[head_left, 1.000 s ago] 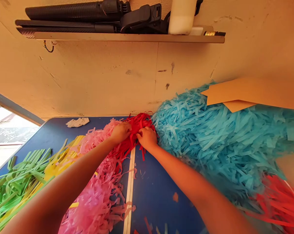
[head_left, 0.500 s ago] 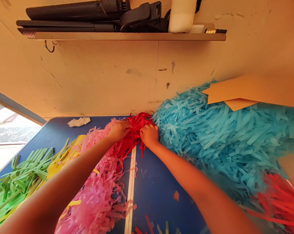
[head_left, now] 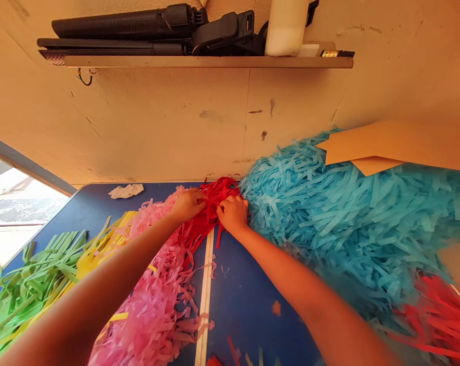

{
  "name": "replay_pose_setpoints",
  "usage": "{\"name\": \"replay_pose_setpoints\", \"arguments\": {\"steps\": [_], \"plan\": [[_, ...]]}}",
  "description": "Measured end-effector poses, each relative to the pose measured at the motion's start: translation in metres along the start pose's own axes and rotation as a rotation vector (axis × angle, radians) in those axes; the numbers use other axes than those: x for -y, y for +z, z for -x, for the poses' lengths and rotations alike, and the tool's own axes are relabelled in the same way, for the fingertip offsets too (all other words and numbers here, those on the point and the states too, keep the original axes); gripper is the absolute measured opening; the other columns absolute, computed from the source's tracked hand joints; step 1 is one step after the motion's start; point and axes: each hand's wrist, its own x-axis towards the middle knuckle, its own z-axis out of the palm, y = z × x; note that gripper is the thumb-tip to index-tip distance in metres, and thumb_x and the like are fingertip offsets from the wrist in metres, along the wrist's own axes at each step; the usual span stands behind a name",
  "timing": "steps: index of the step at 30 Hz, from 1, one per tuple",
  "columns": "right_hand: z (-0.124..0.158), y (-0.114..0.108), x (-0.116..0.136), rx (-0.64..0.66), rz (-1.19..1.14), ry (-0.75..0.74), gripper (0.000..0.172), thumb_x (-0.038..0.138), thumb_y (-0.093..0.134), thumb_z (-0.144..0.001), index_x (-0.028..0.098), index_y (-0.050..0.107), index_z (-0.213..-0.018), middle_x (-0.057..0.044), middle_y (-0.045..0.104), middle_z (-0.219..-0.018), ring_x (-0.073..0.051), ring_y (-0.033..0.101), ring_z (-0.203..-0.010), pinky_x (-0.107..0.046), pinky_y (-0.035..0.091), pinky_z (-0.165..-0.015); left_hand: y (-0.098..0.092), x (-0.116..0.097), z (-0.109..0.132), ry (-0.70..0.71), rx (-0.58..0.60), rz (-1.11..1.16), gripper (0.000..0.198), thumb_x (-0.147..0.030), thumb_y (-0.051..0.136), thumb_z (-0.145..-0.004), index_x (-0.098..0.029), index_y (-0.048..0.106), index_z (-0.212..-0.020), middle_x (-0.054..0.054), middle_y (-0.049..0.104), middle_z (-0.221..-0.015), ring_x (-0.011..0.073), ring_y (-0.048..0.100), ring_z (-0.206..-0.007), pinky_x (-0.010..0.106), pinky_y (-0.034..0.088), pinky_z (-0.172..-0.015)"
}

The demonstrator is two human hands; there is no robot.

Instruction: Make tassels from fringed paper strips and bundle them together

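A small heap of red paper strips [head_left: 224, 190] lies at the back of the blue table, between pink and light-blue heaps. My left hand [head_left: 191, 204] is at its left side with fingers curled into the red strips. At its right front, my right hand [head_left: 233, 212] has its fingers bent and pinched on red strips. The fingertips of both hands are partly hidden. Pink paper strips [head_left: 149, 300] spread under and beside my left forearm. Light-blue paper strips [head_left: 352, 213] form a large fluffy pile just right of my right hand.
Green strips [head_left: 42, 269] and yellow strips [head_left: 96, 249] lie at the left. Orange paper sheets [head_left: 398, 145] rest on the blue pile. More red strips [head_left: 439, 315] are at lower right. A wall shelf [head_left: 210, 62] above holds black gear and a white bottle [head_left: 287, 28]. Crumpled paper [head_left: 126, 191] lies back left.
My right hand has shifted slightly left and down, and a red strip hangs a little lower beside it. My left hand stays nearly in place. The view has tilted slightly.
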Motion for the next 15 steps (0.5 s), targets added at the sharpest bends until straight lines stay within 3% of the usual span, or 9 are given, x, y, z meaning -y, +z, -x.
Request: {"name": "replay_pose_setpoints", "arguments": {"steps": [6,9,12,15], "plan": [[0.002,0.000,-0.008,0.026,0.067,0.033,0.022,0.028,0.054,-0.094,0.016,0.072,-0.094,-0.015,0.066,-0.097,-0.031,0.051,-0.097,-0.044,0.034,-0.083,-0.007,-0.001,0.000,-0.106,-0.111,0.035,0.020,-0.027,0.052,-0.079,-0.021,0.070,-0.086,0.005,0.070,-0.094,0.0201,0.065,-0.088,0.031,0.051,-0.083],[0.008,-0.006,-0.001,0.053,0.069,-0.160,0.025,0.022,0.045,-0.099,0.018,0.069,-0.105,-0.014,0.064,-0.109,-0.028,0.049,-0.105,-0.043,0.032,-0.090,-0.007,-0.003,-0.001,-0.140,-0.125,0.070,0.020,-0.027,0.053,-0.078,-0.021,0.069,-0.087,0.005,0.070,-0.093,0.0211,0.066,-0.086,0.033,0.052,-0.081],[0.010,-0.007,0.009,0.107,0.061,-0.385,0.027,0.018,0.041,-0.100,0.021,0.068,-0.104,-0.009,0.066,-0.111,-0.024,0.050,-0.108,-0.037,0.031,-0.096,-0.003,-0.006,-0.001,-0.162,-0.114,0.128,0.015,-0.025,0.055,-0.078,-0.022,0.067,-0.085,0.003,0.072,-0.090,0.0203,0.067,-0.084,0.033,0.052,-0.082],[0.010,-0.007,0.014,0.128,0.078,-0.452,0.025,0.013,0.044,-0.096,0.016,0.065,-0.109,-0.011,0.068,-0.109,-0.024,0.052,-0.105,-0.037,0.030,-0.099,0.005,-0.008,0.001,-0.219,-0.136,0.201,0.023,-0.026,0.051,-0.085,-0.022,0.062,-0.105,0.005,0.073,-0.099,0.0195,0.069,-0.089,0.033,0.055,-0.081]]}}
